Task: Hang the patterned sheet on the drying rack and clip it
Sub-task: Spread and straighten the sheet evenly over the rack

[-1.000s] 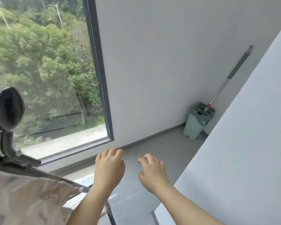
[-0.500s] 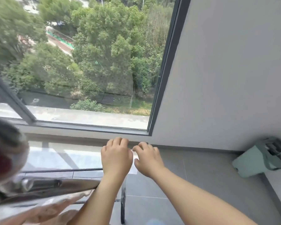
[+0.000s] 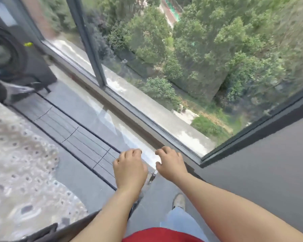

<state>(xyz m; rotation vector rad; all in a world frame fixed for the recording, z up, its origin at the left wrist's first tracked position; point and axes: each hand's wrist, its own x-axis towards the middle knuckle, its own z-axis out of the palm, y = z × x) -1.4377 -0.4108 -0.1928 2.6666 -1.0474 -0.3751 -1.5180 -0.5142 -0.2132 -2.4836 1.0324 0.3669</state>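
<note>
the pale beige sheet patterned with small dark eye-like spots [image 3: 21, 163] already lies spread over the left part of the thin black wire drying rack [image 3: 70, 134], its scalloped edge bunched and uneven, and a run of bare rails shows between it and the big grey-framed window [image 3: 182, 67]; from where i stand the hanging looks mostly done and the clipping not yet begun; no clip shows anywhere, so i'd guess fetching one comes next.

to do it well i'd draw the loose edge out flat along a rail so the cloth hangs evenly on both sides, smooth the bunched part near the person, then pin it where cloth meets wire; light fabric like this will likely slip on such thin rails, so i'd clip near the corners.

the left hand [image 3: 129, 170] hovers over the near end of the rack with fingers loosely curled downward, holding nothing that i can see; whether the fingertips touch the outer rail i cannot tell; the right hand [image 3: 171, 165] hangs just beside it, above the grey tiled floor [image 3: 157, 194] by the window sill, fingers likewise loosely curled and empty; both hands are well apart from the sheet.
</note>
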